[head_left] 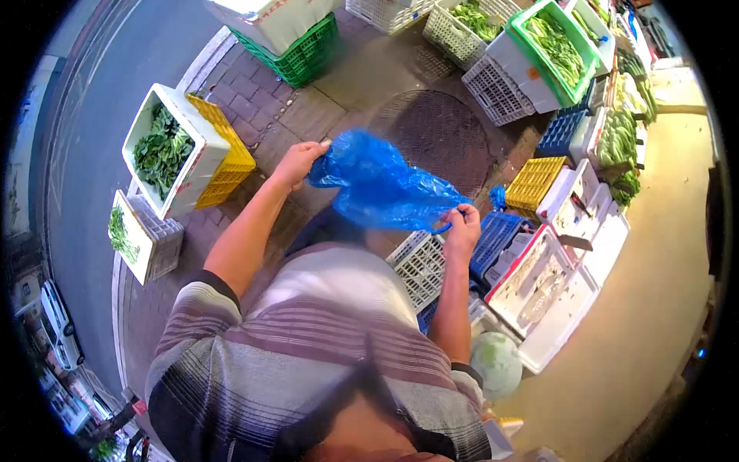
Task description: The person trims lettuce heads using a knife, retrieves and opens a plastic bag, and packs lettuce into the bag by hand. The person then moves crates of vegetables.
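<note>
Paved sidewalk [312, 115] underfoot, with a blue bag [377, 185] stretched out above it, left hand [299, 163] pinching one end, right hand [462, 231] pinching the other, arms reaching forward. Veggie crates [499, 91] around, road [115, 65] off left.

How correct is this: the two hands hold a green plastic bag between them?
Not quite: the bag is blue, not green, as the head view shows. The rest is right: the left hand and right hand hold it between them.
</note>
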Tool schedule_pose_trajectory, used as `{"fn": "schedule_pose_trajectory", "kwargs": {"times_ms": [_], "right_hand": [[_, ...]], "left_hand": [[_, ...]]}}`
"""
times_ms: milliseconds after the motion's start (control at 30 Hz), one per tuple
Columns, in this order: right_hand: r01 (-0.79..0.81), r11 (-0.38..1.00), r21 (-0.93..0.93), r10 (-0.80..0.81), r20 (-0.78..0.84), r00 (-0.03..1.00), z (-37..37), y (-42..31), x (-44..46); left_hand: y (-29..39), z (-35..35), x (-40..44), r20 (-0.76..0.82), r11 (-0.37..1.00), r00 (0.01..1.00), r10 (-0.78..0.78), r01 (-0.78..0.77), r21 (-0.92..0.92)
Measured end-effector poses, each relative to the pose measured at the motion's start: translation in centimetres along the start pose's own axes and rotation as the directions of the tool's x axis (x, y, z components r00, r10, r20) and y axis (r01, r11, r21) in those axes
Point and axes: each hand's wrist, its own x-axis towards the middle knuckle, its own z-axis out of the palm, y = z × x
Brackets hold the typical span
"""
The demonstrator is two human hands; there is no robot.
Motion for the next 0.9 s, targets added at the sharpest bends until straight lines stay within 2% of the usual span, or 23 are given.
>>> {"fn": "schedule_pose_trajectory", "kwargs": {"times_ms": [33,133,167,267,300,400,467,500,600,633,733,767,867,900], "right_hand": [[-0.014,0.993,0.117,0.011,0.025,1.0,0.1,-0.5,1.9],[-0.042,0.974,0.223,0.041,0.01,0.999,0.9,-4.0,7.4],[-0.07,0.966,0.251,0.073,-0.004,0.997,1.2,-5.2,9.4],[-0.136,0.939,0.317,0.148,-0.012,0.989,2.1,-10.1,14.3],[-0.113,0.945,0.307,0.113,0.019,0.993,1.9,-10.5,16.1],[-0.108,0.943,0.316,0.113,0.002,0.994,3.2,-14.0,19.4],[-0.126,0.941,0.314,0.123,0.032,0.992,3.1,-15.5,21.9],[-0.136,0.944,0.3,0.129,0.044,0.991,3.2,-16.2,23.0],[-0.192,0.931,0.31,0.166,0.108,0.98,2.4,-17.4,26.6],[-0.22,0.92,0.325,0.187,0.13,0.974,2.1,-17.7,27.7],[-0.352,0.865,0.358,0.282,0.235,0.93,1.4,-20.0,31.9],[-0.4,0.844,0.358,0.311,0.281,0.908,0.8,-20.6,33.5],[-0.5,0.807,0.314,0.351,0.426,0.834,-1.1,-22.0,38.6],[-0.548,0.78,0.302,0.393,0.445,0.805,-1.7,-23.2,39.2]], "left_hand": [[0.4,0.3,1.7,0.024,0.999,1.0,-0.01,0.009,0.038],[1.3,3.6,7.9,-0.061,0.872,0.963,0.263,-0.21,0.441],[1.8,5.4,9.6,-0.218,0.694,0.836,0.503,-0.24,0.679],[7.7,11.3,12.9,-0.291,0.765,0.845,0.448,-0.195,0.613],[8.0,13.1,14.2,-0.207,0.754,0.847,0.49,-0.293,0.588],[7.9,17.9,17.5,0.073,0.701,0.939,0.336,-0.301,0.646],[7.4,20.8,20.2,0.228,0.64,0.97,0.082,-0.227,0.734],[5.9,21.8,22.4,0.301,0.511,0.951,0.074,-0.295,0.808],[6.0,26.7,26.7,0.036,0.46,0.974,0.222,-0.137,0.877],[6.9,27.7,28.1,0.06,0.479,0.997,0.054,-0.078,0.874],[8.7,32.0,31.5,0.118,0.478,0.986,-0.121,-0.046,0.877],[8.6,33.7,33.4,0.086,0.402,0.952,-0.295,0.042,0.915],[8.4,38.8,37.0,-0.118,0.38,0.953,-0.279,0.222,0.898],[7.1,39.6,39.1,-0.134,0.404,0.935,-0.329,0.267,0.875]]}}
